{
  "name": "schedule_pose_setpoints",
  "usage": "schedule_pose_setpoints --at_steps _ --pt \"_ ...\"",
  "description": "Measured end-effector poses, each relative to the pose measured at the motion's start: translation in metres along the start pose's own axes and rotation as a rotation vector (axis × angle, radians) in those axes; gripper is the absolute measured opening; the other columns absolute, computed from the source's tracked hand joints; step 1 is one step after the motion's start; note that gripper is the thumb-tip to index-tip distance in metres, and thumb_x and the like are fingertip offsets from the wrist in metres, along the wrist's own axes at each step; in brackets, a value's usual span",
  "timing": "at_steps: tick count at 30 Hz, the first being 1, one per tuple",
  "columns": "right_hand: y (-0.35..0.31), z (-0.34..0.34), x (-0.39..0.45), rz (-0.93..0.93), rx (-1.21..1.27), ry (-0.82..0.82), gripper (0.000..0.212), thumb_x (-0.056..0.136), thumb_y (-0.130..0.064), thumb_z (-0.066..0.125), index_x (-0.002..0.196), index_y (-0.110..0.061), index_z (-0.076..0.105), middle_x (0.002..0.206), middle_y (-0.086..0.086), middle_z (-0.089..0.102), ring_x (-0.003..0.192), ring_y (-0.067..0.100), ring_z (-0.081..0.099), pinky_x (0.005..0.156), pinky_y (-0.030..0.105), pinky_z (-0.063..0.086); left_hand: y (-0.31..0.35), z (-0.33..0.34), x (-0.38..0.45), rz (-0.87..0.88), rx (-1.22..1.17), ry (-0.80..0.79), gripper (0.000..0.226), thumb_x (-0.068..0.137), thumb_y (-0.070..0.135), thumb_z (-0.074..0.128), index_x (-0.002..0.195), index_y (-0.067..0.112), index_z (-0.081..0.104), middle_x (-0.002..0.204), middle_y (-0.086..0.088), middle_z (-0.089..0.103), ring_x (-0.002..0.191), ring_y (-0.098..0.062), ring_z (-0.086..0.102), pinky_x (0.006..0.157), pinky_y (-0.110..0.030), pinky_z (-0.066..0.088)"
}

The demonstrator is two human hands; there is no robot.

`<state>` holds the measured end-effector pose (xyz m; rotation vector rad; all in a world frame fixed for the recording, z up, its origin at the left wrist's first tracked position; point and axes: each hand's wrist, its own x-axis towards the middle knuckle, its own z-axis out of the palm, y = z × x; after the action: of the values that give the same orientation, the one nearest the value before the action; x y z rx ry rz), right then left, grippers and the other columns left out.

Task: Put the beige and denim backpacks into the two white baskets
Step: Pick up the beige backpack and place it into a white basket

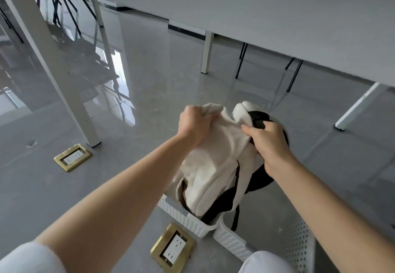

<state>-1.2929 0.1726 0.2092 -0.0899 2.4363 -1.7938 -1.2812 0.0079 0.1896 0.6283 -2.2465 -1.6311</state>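
Observation:
I hold a beige backpack (pixel 215 165) with black straps up over the floor. My left hand (pixel 193 124) grips a bunch of its fabric at the top left. My right hand (pixel 267 142) is closed on its black strap and top edge at the right. The bag's lower end hangs into a white perforated basket (pixel 181 214) on the floor. A second white basket (pixel 299 245) stands right beside it, partly hidden by my right arm. No denim backpack is in view.
Two brass floor sockets (pixel 173 248) (pixel 73 157) sit in the glossy grey floor, one just in front of the baskets. A white table (pixel 256 5) spans the back, its legs (pixel 57 76) (pixel 207 53) reaching the floor. Black chair legs (pixel 295 76) stand under it.

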Motion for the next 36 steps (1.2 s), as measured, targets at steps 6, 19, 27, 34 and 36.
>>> schedule_pose_setpoints --at_steps 6,19,27,34,36 --pt "-0.03 0.003 0.001 -0.17 -0.121 0.088 0.039 0.084 -0.036 0.063 0.064 -0.002 0.061 0.063 0.007 0.063 0.064 0.024 0.064 0.063 0.042 0.055 0.004 -0.025 0.02 0.116 -0.064 0.163 0.038 0.079 0.04 0.072 0.057 0.016 0.052 0.055 0.008 0.046 0.057 -0.014 0.041 0.056 -0.03 0.037" --pt "-0.032 0.022 0.004 0.268 0.411 -0.184 0.03 0.098 -0.019 0.043 0.081 -0.007 0.064 0.069 0.008 0.075 0.062 0.02 0.074 0.055 0.026 0.058 -0.026 -0.078 0.021 0.005 0.396 0.238 0.046 0.081 0.035 0.07 0.124 0.025 0.057 0.127 -0.003 0.052 0.122 -0.027 0.048 0.103 -0.043 0.037" --pt "-0.039 0.046 0.001 -0.072 0.193 -0.142 0.024 0.092 -0.01 0.052 0.075 -0.001 0.067 0.083 0.02 0.073 0.079 0.032 0.073 0.071 0.036 0.062 -0.006 -0.047 -0.026 0.104 0.767 -0.435 0.065 0.059 0.058 0.069 0.113 0.024 0.064 0.101 0.004 0.064 0.099 -0.02 0.059 0.085 -0.036 0.05" --pt "-0.02 0.012 0.04 -0.267 -0.356 -0.064 0.023 0.081 -0.022 0.062 0.103 -0.019 0.07 0.107 0.002 0.071 0.111 0.02 0.063 0.091 0.025 0.043 -0.033 -0.057 -0.023 -0.015 0.129 -0.22 0.008 0.08 0.013 0.073 0.074 0.016 0.068 0.071 -0.003 0.057 0.068 -0.018 0.053 0.063 -0.029 0.045" --pt "0.007 -0.006 0.063 -0.162 -0.703 -0.026 0.053 0.081 -0.015 0.06 0.133 -0.013 0.049 0.134 0.011 0.055 0.127 0.03 0.048 0.101 0.031 0.035 -0.034 -0.069 -0.023 -0.073 0.009 -0.247 0.007 0.081 0.009 0.072 0.088 0.01 0.073 0.081 -0.007 0.066 0.075 -0.019 0.061 0.074 -0.034 0.054"
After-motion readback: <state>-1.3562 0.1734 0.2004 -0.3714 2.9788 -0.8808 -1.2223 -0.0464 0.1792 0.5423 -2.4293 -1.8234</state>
